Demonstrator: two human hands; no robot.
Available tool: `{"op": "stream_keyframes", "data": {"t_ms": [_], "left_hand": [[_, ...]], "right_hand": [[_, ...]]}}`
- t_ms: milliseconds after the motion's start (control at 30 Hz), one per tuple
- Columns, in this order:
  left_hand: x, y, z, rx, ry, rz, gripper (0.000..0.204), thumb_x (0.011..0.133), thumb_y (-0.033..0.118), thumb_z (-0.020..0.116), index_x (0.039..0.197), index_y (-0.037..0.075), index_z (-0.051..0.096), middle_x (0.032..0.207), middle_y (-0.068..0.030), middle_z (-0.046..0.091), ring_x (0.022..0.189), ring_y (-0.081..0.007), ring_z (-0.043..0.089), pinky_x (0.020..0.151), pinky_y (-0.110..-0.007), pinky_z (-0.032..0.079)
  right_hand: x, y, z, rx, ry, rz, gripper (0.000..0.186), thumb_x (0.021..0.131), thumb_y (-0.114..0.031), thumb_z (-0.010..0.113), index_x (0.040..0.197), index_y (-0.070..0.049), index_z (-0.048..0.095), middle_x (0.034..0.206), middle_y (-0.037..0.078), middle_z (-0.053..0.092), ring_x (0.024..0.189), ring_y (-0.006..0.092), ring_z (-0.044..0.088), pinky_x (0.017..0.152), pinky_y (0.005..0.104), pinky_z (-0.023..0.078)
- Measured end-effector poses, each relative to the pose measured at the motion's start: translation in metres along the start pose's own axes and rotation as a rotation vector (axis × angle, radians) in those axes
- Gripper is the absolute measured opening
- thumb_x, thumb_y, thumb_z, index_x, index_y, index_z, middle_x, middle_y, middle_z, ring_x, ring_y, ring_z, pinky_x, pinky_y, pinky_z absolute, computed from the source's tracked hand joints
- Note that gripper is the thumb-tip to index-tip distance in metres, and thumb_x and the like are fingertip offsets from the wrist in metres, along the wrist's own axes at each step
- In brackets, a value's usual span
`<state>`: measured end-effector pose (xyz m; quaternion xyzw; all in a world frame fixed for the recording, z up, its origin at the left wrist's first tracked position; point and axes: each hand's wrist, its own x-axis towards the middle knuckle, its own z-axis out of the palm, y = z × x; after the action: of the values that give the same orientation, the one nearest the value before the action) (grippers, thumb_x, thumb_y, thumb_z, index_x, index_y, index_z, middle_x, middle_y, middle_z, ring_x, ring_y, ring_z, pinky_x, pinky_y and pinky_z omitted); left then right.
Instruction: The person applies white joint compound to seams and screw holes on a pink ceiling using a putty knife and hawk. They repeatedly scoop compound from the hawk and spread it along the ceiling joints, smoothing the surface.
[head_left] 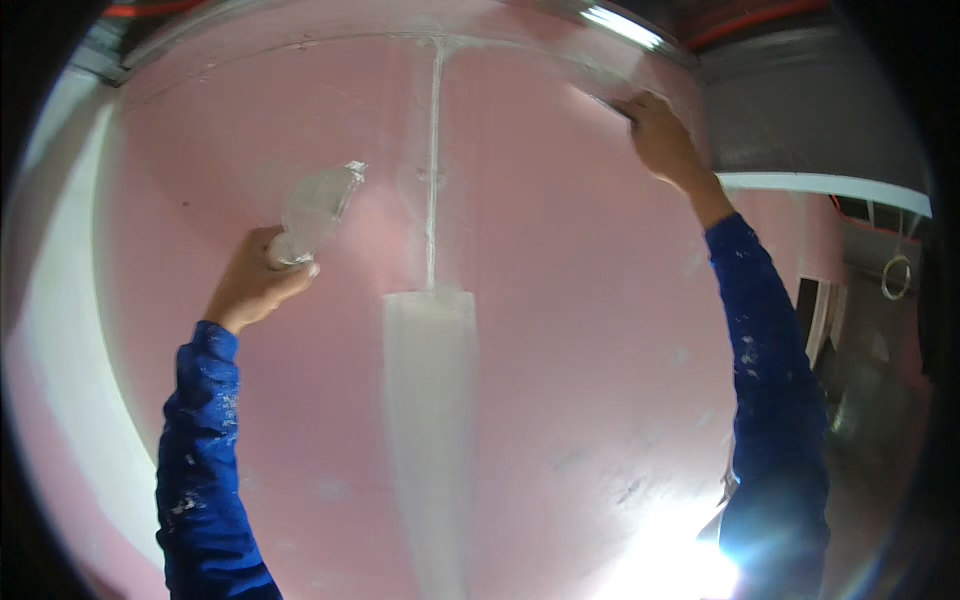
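Before me stands a pink drywall panel (570,300) with a narrow grey vertical seam (434,170). Below that seam runs a wide pale band of joint compound (430,420). My left hand (250,280) is closed around a putty knife (318,205), its broad face coated with grey-white compound, left of the seam. Up at the right, my right hand (662,140) grips another putty knife (612,104), seen nearly edge-on against the panel near its top edge. Its handle is mostly hidden by my fingers.
A bright work light (700,570) glares at the lower right beside my right sleeve. At the left rises a white vertical strip (75,330). A lit tube lamp (622,27) hangs above. Right of the panel are a white beam (830,187) and a hanging ring (896,278).
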<state>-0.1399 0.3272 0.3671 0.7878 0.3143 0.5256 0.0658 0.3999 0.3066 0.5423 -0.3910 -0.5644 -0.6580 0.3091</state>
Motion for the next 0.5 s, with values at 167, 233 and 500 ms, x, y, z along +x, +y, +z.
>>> {"op": "stream_keyframes", "data": {"t_ms": [167, 233, 500], "left_hand": [[-0.001, 0.005, -0.001, 0.122, 0.022, 0.070, 0.023, 0.081, 0.019, 0.074, 0.094, 0.000, 0.070, 0.078, -0.0047, 0.068, 0.072, -0.0151, 0.063, 0.066, -0.032, 0.051], [0.000, 0.003, 0.000, 0.132, 0.005, 0.070, 0.024, 0.081, 0.019, 0.075, 0.095, 0.001, 0.071, 0.080, -0.0066, 0.071, 0.075, -0.0161, 0.064, 0.069, -0.033, 0.053], [0.003, 0.002, -0.001, 0.171, -0.028, 0.112, 0.023, 0.082, 0.020, 0.073, 0.094, 0.001, 0.070, 0.078, -0.0045, 0.068, 0.071, -0.0156, 0.061, 0.067, -0.034, 0.052]], "right_hand": [[0.058, 0.087, 0.030, -0.040, -0.222, 0.438, 0.039, 0.086, -0.011, 0.058, 0.123, -0.002, 0.068, 0.119, 0.025, 0.069, 0.111, 0.0441, 0.065, 0.101, 0.0498, 0.049], [0.067, 0.090, 0.038, -0.283, -0.462, 0.280, 0.038, 0.087, -0.016, 0.058, 0.120, -0.001, 0.069, 0.118, 0.026, 0.069, 0.110, 0.0443, 0.066, 0.101, 0.0491, 0.049], [0.126, -0.091, -0.017, -0.030, -0.273, 0.469, 0.040, 0.091, -0.028, 0.055, 0.116, -0.002, 0.071, 0.123, 0.023, 0.069, 0.114, 0.0416, 0.067, 0.093, 0.0511, 0.055]]}}
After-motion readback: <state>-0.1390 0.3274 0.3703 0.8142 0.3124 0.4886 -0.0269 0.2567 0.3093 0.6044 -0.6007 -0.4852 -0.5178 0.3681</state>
